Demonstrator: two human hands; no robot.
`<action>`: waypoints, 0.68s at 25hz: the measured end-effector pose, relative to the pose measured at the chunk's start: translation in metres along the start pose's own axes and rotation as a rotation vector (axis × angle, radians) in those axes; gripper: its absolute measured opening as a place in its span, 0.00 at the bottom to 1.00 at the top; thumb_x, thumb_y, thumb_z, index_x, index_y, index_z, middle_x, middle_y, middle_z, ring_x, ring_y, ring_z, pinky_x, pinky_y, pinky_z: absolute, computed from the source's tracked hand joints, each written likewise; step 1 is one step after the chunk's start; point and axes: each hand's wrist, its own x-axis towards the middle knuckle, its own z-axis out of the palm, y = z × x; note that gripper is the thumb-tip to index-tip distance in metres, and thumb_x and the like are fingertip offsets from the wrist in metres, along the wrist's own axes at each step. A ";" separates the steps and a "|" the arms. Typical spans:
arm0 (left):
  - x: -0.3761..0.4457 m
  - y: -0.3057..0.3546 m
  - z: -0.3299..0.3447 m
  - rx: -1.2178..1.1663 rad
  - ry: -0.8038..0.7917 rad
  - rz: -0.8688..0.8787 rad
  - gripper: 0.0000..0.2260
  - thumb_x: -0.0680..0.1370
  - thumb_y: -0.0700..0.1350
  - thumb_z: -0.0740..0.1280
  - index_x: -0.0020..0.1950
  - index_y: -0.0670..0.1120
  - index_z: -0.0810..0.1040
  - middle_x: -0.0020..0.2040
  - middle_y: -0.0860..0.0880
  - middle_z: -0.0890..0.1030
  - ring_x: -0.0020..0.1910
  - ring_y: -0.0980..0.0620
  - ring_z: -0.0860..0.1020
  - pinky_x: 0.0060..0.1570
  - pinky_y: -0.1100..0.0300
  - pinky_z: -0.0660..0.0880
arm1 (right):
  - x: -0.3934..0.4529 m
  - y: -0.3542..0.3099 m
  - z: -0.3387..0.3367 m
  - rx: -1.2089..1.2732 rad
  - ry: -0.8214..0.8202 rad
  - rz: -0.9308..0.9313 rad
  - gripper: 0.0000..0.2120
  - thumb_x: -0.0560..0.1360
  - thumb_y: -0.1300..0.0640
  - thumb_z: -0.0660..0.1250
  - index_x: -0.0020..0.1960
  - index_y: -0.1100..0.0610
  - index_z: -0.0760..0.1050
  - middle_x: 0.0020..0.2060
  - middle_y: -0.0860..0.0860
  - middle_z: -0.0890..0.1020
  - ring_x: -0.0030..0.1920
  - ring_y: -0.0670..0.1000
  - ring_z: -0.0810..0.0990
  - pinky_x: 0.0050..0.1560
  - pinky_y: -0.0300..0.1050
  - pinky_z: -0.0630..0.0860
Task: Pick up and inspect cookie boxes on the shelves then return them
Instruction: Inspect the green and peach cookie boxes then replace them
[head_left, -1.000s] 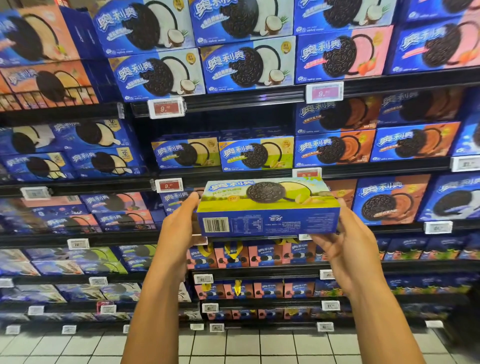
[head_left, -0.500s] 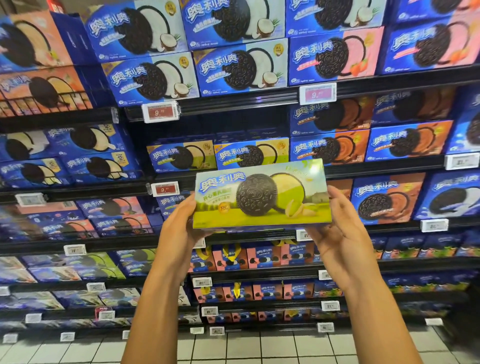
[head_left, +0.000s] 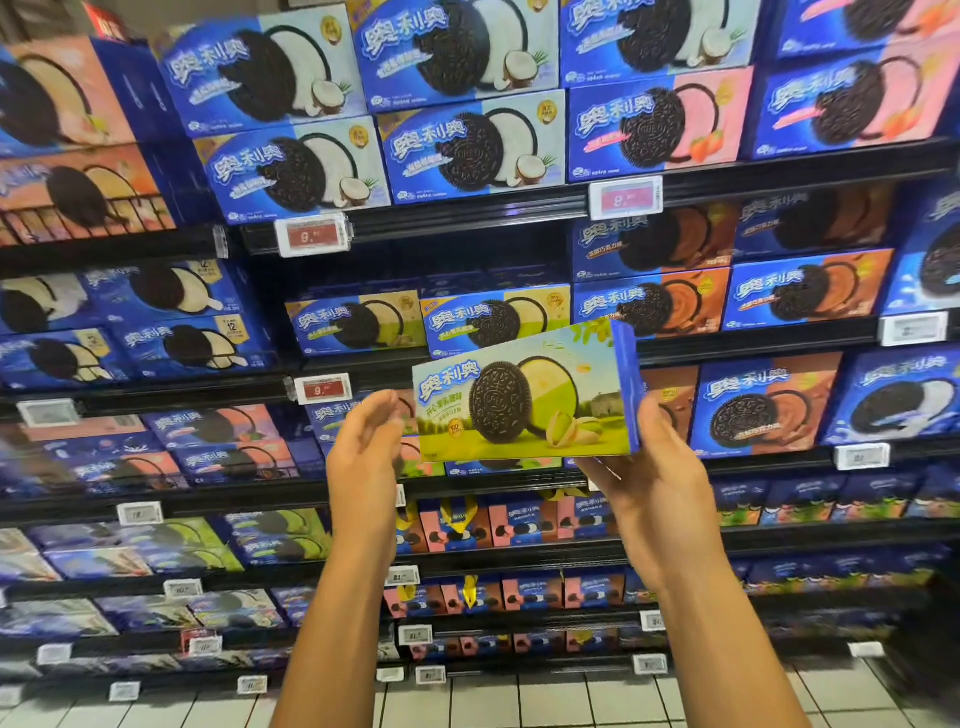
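Green-fronted cookie box (head_left: 524, 400) with dark sandwich cookie, pistachios and blue end flap; closed, held up before the shelves (head_left: 467, 218), printed face toward camera, tilted with right end higher

The green cookie box (head_left: 524, 400) reads 奥利奥 in white, its cookie embossed OREO, a small gold "100" badge beneath. Blue shelf boxes (head_left: 470, 145) repeat 奥利奥. Red price tags (head_left: 311, 237) start with "9."; the rest blurs.

A dark open gap (head_left: 457, 260) lies above the green boxes (head_left: 431, 325); packed boxes flank it.
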 end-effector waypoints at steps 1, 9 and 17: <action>-0.004 0.002 0.004 0.010 -0.050 0.031 0.09 0.80 0.45 0.65 0.56 0.54 0.81 0.56 0.55 0.84 0.52 0.62 0.81 0.46 0.66 0.77 | -0.001 0.002 0.005 -0.096 0.009 -0.057 0.13 0.78 0.46 0.62 0.50 0.46 0.85 0.49 0.50 0.86 0.49 0.48 0.84 0.49 0.46 0.82; -0.017 0.015 0.043 -0.130 -0.475 -0.046 0.21 0.75 0.63 0.64 0.62 0.54 0.80 0.62 0.48 0.82 0.62 0.48 0.79 0.59 0.51 0.77 | -0.008 0.018 0.050 -0.527 -0.142 -0.231 0.19 0.79 0.48 0.67 0.69 0.47 0.76 0.63 0.42 0.81 0.64 0.41 0.78 0.63 0.42 0.76; 0.012 -0.012 -0.001 -0.643 -0.253 -0.276 0.27 0.76 0.59 0.63 0.71 0.45 0.73 0.68 0.39 0.76 0.63 0.40 0.76 0.56 0.44 0.75 | 0.011 0.031 0.049 -0.696 -0.295 -0.178 0.20 0.78 0.44 0.63 0.69 0.33 0.69 0.71 0.38 0.72 0.71 0.37 0.69 0.70 0.42 0.70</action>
